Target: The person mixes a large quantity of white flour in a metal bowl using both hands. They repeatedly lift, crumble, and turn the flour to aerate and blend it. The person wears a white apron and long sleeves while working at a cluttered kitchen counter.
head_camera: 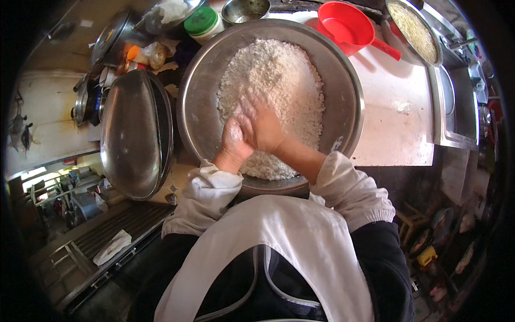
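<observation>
A wide stainless steel basin (pixel 197 96) sits in front of me with a heap of white, crumbly, flour-like material (pixel 277 68) in it. Over the near part of this heap, my left hand (pixel 238 139) and my right hand (pixel 266 124) meet, palm against palm. White powder coats the left thumb and its base. Motion blurs the fingers of both hands, and whatever may lie between the palms is hidden. A smaller patch of the same crumbs shows below my wrists, near the basin's front wall.
A red plastic dipper (pixel 348 30) stands behind the basin on the right, by a bowl of pale shreds (pixel 414 32). Farther right is a metal sink (pixel 462 108). Large metal strainers (pixel 130 137) lean at left. A green-lidded tub (pixel 203 23) and metal bowl (pixel 246 11) stand behind.
</observation>
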Tool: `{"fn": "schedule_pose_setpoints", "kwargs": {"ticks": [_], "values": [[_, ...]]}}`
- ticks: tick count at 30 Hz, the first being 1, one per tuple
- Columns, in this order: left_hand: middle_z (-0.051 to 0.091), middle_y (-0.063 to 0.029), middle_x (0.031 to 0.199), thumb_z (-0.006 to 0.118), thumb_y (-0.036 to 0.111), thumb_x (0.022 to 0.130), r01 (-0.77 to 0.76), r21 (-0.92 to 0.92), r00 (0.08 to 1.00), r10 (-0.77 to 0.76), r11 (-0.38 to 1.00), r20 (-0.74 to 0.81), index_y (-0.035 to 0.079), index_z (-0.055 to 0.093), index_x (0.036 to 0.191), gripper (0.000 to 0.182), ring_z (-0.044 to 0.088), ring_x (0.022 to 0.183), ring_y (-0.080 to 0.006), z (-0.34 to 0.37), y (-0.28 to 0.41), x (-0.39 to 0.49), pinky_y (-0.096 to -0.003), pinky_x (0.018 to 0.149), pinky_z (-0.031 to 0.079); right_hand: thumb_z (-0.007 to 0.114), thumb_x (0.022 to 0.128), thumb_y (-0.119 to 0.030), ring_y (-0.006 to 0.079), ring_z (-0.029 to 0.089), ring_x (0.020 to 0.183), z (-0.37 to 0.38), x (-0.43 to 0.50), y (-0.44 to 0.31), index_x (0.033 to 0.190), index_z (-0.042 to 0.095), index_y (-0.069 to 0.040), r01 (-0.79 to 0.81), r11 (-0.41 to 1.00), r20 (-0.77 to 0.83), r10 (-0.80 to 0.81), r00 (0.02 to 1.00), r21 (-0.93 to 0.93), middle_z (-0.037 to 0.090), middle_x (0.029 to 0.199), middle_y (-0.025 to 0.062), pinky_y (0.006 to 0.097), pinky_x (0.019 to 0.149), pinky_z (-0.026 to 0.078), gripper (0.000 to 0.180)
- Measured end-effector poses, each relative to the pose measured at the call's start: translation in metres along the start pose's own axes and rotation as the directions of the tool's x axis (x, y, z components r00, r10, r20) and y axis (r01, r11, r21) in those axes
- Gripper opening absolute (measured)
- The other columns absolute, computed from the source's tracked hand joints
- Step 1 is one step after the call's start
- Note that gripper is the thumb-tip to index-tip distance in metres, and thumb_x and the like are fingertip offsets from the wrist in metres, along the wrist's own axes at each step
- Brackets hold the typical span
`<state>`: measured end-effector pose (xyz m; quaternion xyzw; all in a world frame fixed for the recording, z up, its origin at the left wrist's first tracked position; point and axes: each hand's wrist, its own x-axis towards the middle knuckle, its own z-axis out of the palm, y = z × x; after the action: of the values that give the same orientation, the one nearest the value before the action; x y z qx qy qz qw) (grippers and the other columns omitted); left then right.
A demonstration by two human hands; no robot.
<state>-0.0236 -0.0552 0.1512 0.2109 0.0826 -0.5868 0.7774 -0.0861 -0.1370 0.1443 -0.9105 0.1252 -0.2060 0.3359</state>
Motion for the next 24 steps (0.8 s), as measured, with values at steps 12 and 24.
{"fn": "schedule_pose_setpoints", "kwargs": {"ticks": [12, 24], "values": [[0.040, -0.0127, 0.125, 0.037, 0.022, 0.087, -0.033, 0.114, 0.999, 0.037, 0.993, -0.036, 0.005, 0.033, 0.126, 0.043, 0.041, 0.114, -0.0233, 0.010, 0.006, -0.006, -0.0383, 0.095, 0.034, 0.042, 0.083, -0.029, 0.0371, 0.038, 0.109, -0.022, 0.025, 0.034, 0.119, 0.045, -0.011, -0.055, 0.955, -0.080, 0.033, 0.996, -0.290, 0.034, 0.125, 0.0203, 0.0463, 0.091, 0.030, 0.040], [0.053, -0.0196, 0.106, 0.063, 0.020, 0.070, 0.513, 0.773, 0.858, 0.198, -0.374, -0.474, -0.003, 0.044, 0.114, 0.053, 0.056, 0.082, -0.0261, -0.079, 0.082, 0.021, -0.0326, 0.071, 0.046, 0.048, 0.078, -0.016, 0.0363, 0.055, 0.078, -0.016, -0.011, 0.079, 0.091, 0.057, 0.000, -0.099, 0.955, 0.511, 0.236, 0.826, -0.281, 0.054, 0.093, 0.0212, 0.0436, 0.069, 0.045, 0.023]]}}
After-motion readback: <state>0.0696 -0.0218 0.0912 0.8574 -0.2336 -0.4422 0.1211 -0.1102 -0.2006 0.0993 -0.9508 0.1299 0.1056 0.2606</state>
